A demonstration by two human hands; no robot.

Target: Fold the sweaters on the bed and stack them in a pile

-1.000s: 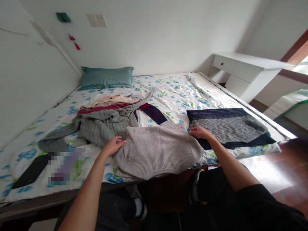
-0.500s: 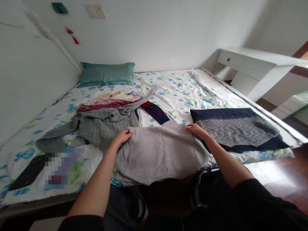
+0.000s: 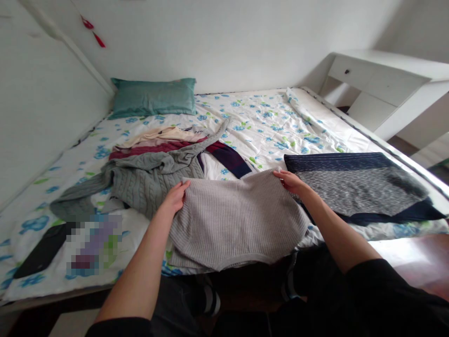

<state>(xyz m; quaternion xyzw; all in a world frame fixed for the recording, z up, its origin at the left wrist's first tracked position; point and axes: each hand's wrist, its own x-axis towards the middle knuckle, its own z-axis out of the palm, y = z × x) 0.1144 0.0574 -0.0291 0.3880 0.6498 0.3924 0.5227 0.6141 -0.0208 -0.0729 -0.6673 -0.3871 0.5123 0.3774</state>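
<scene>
A light grey ribbed sweater (image 3: 238, 220) lies folded at the front edge of the bed, its near hem hanging slightly over. My left hand (image 3: 177, 195) pinches its far left corner, and my right hand (image 3: 290, 180) pinches the far right corner. The far edge between them is drawn fairly straight and looks lifted a little. Beyond my left hand spreads a grey cable-knit sweater (image 3: 147, 180), lying over a maroon and navy garment (image 3: 226, 157) and a cream one (image 3: 154, 136). To the right of my right hand sits a stack of folded clothes with a speckled grey and navy sweater (image 3: 347, 187) on top.
The bed has a white sheet with blue flowers (image 3: 266, 119). A green pillow (image 3: 154, 97) rests at its far left. A black phone (image 3: 42, 250) lies at the near left, beside a blurred-out patch. A white desk (image 3: 382, 84) stands past the right edge.
Both hands have raised the far edge of the light grey sweater slightly, the right hand more. The camera view has tilted down a little.
</scene>
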